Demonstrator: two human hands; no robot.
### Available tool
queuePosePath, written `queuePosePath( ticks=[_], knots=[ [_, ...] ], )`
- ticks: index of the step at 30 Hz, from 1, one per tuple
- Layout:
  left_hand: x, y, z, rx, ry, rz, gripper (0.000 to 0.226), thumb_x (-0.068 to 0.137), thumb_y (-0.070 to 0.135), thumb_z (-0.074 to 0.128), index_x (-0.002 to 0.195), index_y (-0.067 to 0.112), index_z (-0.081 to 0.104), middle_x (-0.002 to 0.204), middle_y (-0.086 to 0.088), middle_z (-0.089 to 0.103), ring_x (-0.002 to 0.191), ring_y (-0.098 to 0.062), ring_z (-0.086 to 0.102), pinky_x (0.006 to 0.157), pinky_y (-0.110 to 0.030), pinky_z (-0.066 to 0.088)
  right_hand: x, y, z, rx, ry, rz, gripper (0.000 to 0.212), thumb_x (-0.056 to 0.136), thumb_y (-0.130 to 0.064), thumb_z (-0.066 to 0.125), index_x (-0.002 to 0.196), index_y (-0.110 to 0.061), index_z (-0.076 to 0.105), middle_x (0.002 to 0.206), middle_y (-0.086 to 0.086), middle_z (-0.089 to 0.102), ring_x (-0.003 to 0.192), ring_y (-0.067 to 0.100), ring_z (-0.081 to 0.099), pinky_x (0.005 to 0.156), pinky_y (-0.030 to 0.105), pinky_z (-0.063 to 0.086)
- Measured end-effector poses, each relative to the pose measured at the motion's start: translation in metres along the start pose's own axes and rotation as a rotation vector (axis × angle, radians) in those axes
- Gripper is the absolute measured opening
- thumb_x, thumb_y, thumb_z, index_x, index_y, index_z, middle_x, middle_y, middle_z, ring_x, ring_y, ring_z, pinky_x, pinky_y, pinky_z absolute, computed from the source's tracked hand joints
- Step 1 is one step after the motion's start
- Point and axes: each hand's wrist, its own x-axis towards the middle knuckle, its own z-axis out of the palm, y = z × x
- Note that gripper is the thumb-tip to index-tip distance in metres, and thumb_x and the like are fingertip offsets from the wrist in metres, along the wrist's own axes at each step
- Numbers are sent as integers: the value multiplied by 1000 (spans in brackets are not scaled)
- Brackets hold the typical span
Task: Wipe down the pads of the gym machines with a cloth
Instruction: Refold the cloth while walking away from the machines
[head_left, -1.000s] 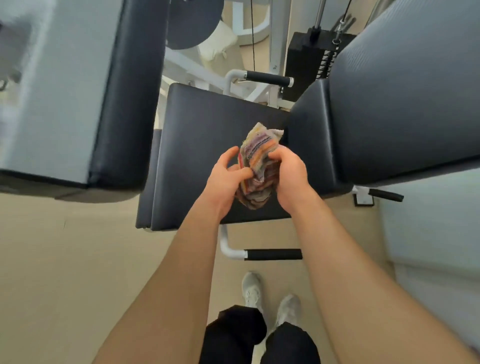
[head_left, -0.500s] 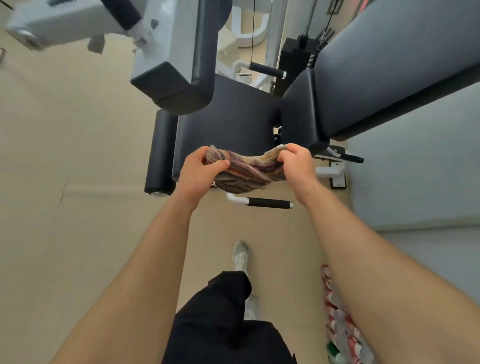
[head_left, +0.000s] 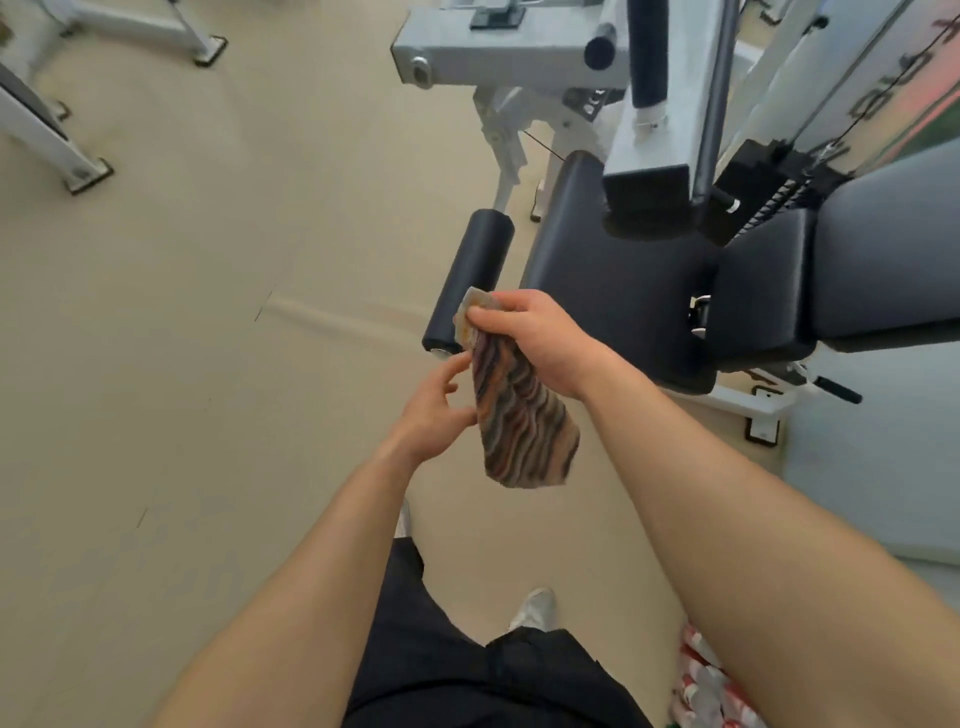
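Note:
A striped multicoloured cloth (head_left: 524, 421) hangs down from my right hand (head_left: 535, 338), which pinches its top edge. My left hand (head_left: 434, 410) sits just left of the hanging cloth with its fingers apart, fingertips close to or brushing the cloth. Behind the hands is the machine's black seat pad (head_left: 618, 280), with a black roller pad (head_left: 467, 275) at its left side and a black back pad (head_left: 883, 270) to the right. Both hands are in the air in front of the seat, apart from the pads.
The machine's grey-white frame (head_left: 519, 57) and a weight stack (head_left: 774, 171) stand behind the seat. Another machine's white legs (head_left: 57, 150) are at the far left. Beige floor (head_left: 182, 364) spreads to the left. A red-and-white patterned pack (head_left: 706, 686) lies at bottom right by my shoe (head_left: 535, 608).
I have stepped back from the seat. My left hand let go of the cloth, which was stretched between both hands and now hangs from my right hand alone.

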Motion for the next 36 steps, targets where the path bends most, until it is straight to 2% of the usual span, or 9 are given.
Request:
queuePosePath(
  ticks=[4, 7, 12, 17, 21, 24, 27, 31, 36],
  knots=[
    [15, 3, -79, -228, -54, 141, 19, 89, 6, 69, 104, 16, 76, 106, -2, 77, 98, -8, 68, 95, -33, 54, 54, -47, 48, 50, 4, -15, 14, 94, -27, 66, 88, -18, 74, 94, 12, 73, 98, 30, 70, 97, 46, 54],
    [35, -6, -142, -223, 54, 169, 14, 88, 5, 68, 91, 15, 77, 88, 0, 77, 82, -5, 68, 84, -28, 54, 96, -76, 71, 61, 60, -25, 17, 90, -28, 64, 76, -23, 72, 89, 9, 68, 90, 26, 66, 84, 41, 52],
    [68, 2, -235, -126, 231, 282, 21, 91, 12, 64, 91, 25, 81, 80, 11, 77, 73, 4, 69, 64, -12, 49, 161, -113, 105, 75, 217, -22, 15, 99, -27, 60, 97, -18, 72, 95, 6, 69, 94, 23, 69, 88, 40, 58],
    [111, 10, -317, -40, 531, 379, 17, 90, 23, 65, 98, 24, 80, 90, 13, 75, 83, 1, 65, 73, -17, 50, 224, -163, 146, 191, 411, -61, 14, 100, -23, 59, 92, -16, 69, 92, 8, 67, 92, 25, 68, 93, 50, 57],
    [150, 20, -376, -94, 692, 459, 19, 89, 17, 65, 102, 16, 80, 104, 8, 74, 92, 3, 65, 88, -16, 52, 285, -194, 173, 191, 514, -87, 17, 100, -20, 60, 83, -21, 65, 83, 0, 65, 85, 18, 65, 85, 41, 59],
    [186, 29, -419, -36, 777, 533, 19, 90, 16, 65, 102, 13, 80, 107, 7, 74, 97, -1, 66, 91, -14, 51, 338, -208, 184, 112, 555, -134, 23, 97, -22, 60, 76, -21, 69, 76, -3, 64, 85, 19, 64, 88, 45, 59],
    [229, 42, -458, 44, 818, 618, 20, 90, 15, 65, 103, 14, 80, 110, 5, 74, 100, -5, 67, 92, -13, 49, 391, -226, 188, 47, 608, -172, 25, 95, -22, 60, 73, -16, 68, 72, -2, 60, 77, 16, 58, 74, 35, 51],
    [289, 70, -505, -15, 790, 649, 18, 87, 11, 68, 98, 16, 81, 111, 5, 71, 92, 7, 63, 83, -26, 56, 464, -262, 182, -61, 618, -251, 28, 89, -25, 60, 67, -8, 58, 65, 2, 49, 65, 15, 44, 62, 33, 35],
    [359, 121, -558, -92, 665, 559, 16, 81, 6, 69, 84, 21, 74, 107, 3, 66, 100, 0, 61, 86, -9, 44, 550, -314, 164, -242, 577, -251, 24, 92, -33, 59, 83, -13, 70, 75, 2, 72, 76, 22, 68, 69, 38, 52]
  ],
)
